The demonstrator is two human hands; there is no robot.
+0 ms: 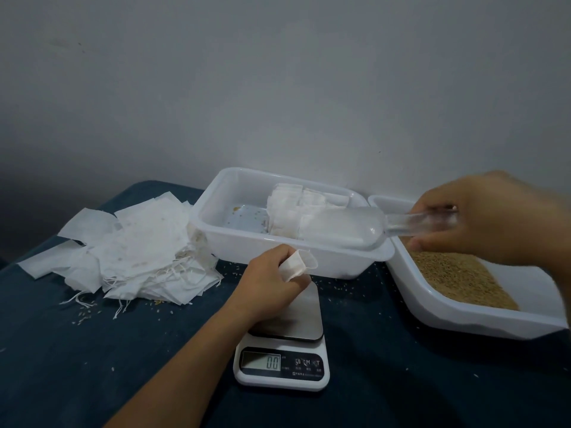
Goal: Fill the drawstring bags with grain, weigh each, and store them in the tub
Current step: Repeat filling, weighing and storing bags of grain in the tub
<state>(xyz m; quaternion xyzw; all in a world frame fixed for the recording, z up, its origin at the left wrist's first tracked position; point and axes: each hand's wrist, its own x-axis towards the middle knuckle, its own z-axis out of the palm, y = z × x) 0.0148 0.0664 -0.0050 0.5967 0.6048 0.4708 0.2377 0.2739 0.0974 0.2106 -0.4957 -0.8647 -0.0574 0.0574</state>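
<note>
At the lower centre of the frame, a digital kitchen scale [282, 362] sits on a dark blue cloth-covered table [92, 366], its display reading zero and its steel platform bare. Just above it, the person's left hand [272, 281] pinches a small white drawstring bag [298, 264], thumb and fingers clamped on its side so that the mouth gapes toward the right. The bag looks thin, limp and nearly weightless; it seems likely to fold shut unless held near the rim, and the filled weight should be taken from below or by the cords. At centre right, the right hand [482, 217] grips the handle of a clear plastic scoop [367, 225], fingers curled around it, the bowl apparently empty and hovering over the near right corner of the tub. Below that hand, at right, a white tray [463, 316] holds tan grain [460, 279]. At left, a loose heap of empty bags [136, 257] trails strings across the cloth, with stray kernels scattered about. Farther back, at centre, the white storage tub [216, 217] holds a stack of filled bags [296, 211] against its right side, before a plain grey wall [278, 72].
</note>
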